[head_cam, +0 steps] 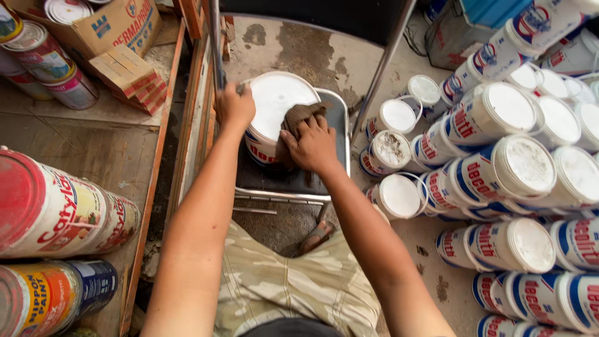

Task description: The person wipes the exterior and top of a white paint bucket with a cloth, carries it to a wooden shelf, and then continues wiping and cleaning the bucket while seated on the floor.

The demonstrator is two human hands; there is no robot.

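Observation:
A white paint bucket (274, 100) with a white lid stands on the dark seat of a metal-framed stool (337, 134) in front of me. My left hand (234, 107) grips the bucket's left rim. My right hand (312, 145) presses a brown cloth (301, 115) against the bucket's right side and lid edge. My knees in camouflage-patterned shorts (293, 281) show below.
Stacks of white paint buckets with blue and red labels (499, 168) fill the right side, lying on their sides. Wooden shelves (106, 143) on the left hold large paint tins (56, 212), a cardboard box (106, 25) and small wooden blocks (131, 78). Stained concrete floor (306, 43) lies beyond.

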